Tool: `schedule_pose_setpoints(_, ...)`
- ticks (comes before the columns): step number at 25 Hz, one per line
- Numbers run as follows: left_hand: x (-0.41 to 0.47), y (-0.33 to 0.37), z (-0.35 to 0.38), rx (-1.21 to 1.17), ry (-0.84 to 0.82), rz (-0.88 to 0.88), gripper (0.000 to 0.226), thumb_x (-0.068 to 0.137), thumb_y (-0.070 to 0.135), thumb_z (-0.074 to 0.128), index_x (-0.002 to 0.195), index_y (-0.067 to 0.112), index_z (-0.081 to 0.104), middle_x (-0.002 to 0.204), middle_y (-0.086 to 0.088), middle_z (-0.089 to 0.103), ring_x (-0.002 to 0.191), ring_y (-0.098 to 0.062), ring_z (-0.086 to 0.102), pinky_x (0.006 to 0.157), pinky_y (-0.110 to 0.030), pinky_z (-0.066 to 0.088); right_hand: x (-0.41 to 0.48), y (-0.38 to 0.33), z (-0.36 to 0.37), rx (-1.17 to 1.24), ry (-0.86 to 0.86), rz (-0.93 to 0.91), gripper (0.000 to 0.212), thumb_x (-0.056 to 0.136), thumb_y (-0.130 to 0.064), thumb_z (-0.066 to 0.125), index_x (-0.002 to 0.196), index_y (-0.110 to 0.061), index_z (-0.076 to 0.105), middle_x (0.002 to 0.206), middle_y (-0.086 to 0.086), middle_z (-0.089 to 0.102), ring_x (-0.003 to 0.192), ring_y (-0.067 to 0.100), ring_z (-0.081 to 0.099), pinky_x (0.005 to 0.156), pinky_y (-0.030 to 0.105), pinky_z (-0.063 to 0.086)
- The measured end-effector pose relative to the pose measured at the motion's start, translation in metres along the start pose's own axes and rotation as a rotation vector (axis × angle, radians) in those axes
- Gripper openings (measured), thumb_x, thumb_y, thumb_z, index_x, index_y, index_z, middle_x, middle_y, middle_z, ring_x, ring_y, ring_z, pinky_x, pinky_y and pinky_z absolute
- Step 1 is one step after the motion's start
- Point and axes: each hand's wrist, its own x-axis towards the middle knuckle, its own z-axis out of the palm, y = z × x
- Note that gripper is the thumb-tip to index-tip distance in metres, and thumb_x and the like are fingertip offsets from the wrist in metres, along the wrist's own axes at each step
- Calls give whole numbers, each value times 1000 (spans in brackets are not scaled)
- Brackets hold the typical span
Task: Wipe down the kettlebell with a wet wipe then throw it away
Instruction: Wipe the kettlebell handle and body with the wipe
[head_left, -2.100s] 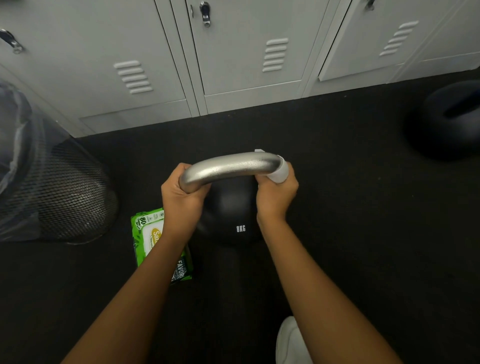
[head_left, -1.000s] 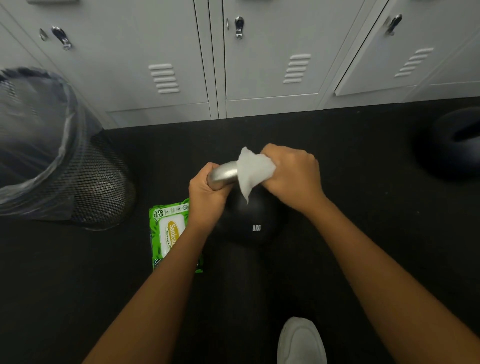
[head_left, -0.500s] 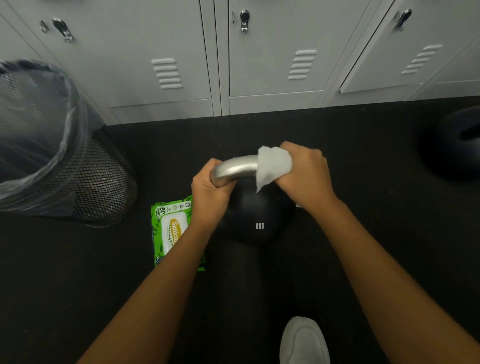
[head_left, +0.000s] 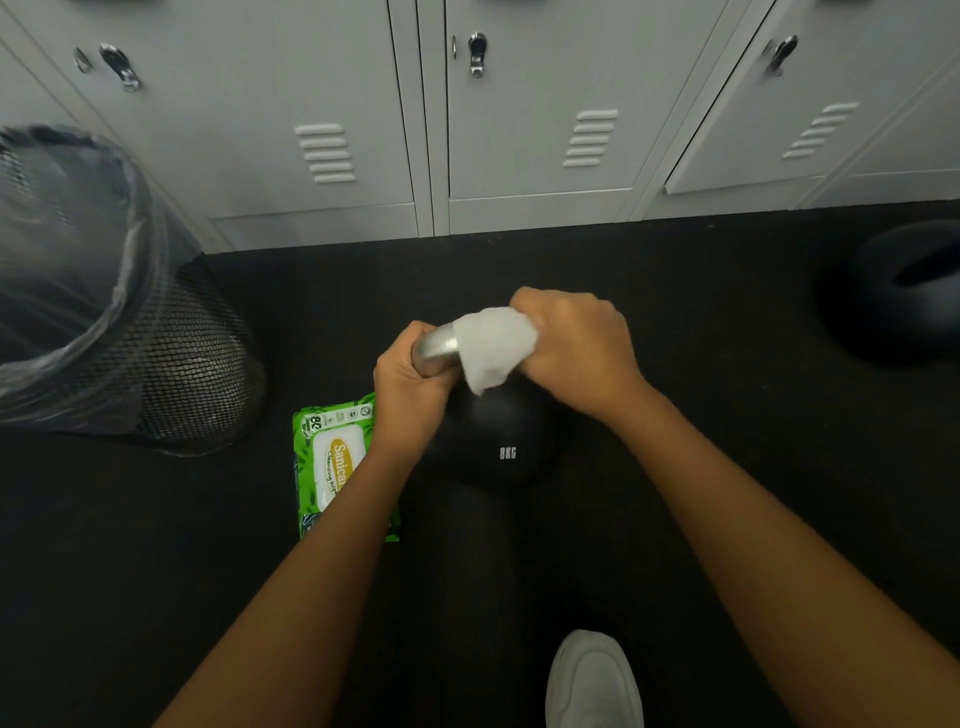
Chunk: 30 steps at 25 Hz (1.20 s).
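Now wet wipe (head_left: 493, 348) nearer left hand (head_left: 410, 384)

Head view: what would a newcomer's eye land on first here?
At centre, the white wet wipe is wrapped over the silver handle of the black kettlebell, held by the right hand while the left hand grips the handle's other end. Next, the bright green wipes pack on the floor beside it, and the lined mesh bin at left.
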Motion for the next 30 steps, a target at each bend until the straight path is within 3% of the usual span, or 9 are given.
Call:
schedule_pose_setpoints(4, -2, 3, -2, 31, -4, -9, 17, 78, 2, 73, 86, 7, 59, 74, -2, 60, 71, -11, 56, 65, -28, 48, -13, 24, 13, 575, 119, 329, 21, 75, -14, 76, 79, -17, 56, 71, -8, 56, 68, 7, 54, 60, 22, 42)
schedule_pose_setpoints(6, -1, 5, -3, 34, -3, -34, 18, 78, 6, 74, 85, 9, 58, 74, -3, 59, 70, -11, 55, 65, -32, 49, -12, 31, 14, 641, 0, 482, 22, 74, -11, 76, 84, -13, 56, 83, 5, 62, 81, 19, 60, 72, 34, 50)
schedule_pose_setpoints(8, -4, 9, -3, 44, 3, -86, 29, 76, 11, 77, 93, 16, 55, 86, 1, 59, 76, -8, 56, 72, -32, 50, -10, 32, 8, 416, -154, 461, 32, 71, -14, 79, 95, -10, 58, 93, 11, 64, 91, 27, 61, 81, 39, 52)
schedule_pose_setpoints(13, -70, 14, 15, 298, 260, -168, 74, 67, 21, 83, 126, 11, 40, 125, -6, 40, 113, -15, 40, 99, -24, 34, 5, -20, -18, 18, -241, 151, 22, 83, -30, 65, 102, -22, 55, 83, -5, 53, 78, 17, 55, 61, 27, 37)
schedule_pose_setpoints(17, -111, -1, 40, 719, -89, 119, 63, 79, 38, 66, 131, 14, 42, 137, -10, 45, 126, -25, 42, 106, -34, 33, 32, -85, 6, -430, -344, 22, 30, 78, -19, 67, 106, -17, 58, 98, 4, 62, 93, 27, 61, 71, 36, 38)
schedule_pose_setpoints(21, -88, -12, 56, 1111, -340, 305, 86, 86, 56, 50, 152, 21, 9, 158, -11, 7, 145, -32, 13, 111, -48, 0, 40, -101, 23, -570, -394, -106, 27, 79, -14, 68, 104, -14, 58, 95, 4, 60, 94, 26, 60, 75, 36, 42)
schedule_pose_setpoints(23, -81, -18, 57, 1107, -445, 231, 95, 80, 57, 61, 151, 26, 7, 160, -10, 9, 146, -34, -2, 109, -50, -14, 33, -82, 16, -508, -285, -234, 29, 82, -16, 65, 109, -14, 54, 99, 4, 61, 91, 26, 61, 67, 35, 40)
schedule_pose_setpoints(25, -80, -24, 54, 1149, -443, 258, 108, 64, 49, 80, 148, 31, 13, 158, -12, 18, 144, -36, -4, 110, -54, -7, 21, -49, 11, -413, -104, -292, 33, 79, -21, 69, 108, -15, 54, 96, 5, 63, 85, 26, 63, 62, 35, 45)
schedule_pose_setpoints(30, -79, -33, 57, 1186, -397, 280, 125, 63, 35, 84, 150, 36, -6, 158, -11, -15, 143, -35, -16, 109, -56, -9, -17, 25, 14, 257, 155, 86, 26, 77, -22, 77, 94, -11, 60, 91, 2, 66, 92, 19, 65, 67, 29, 56)
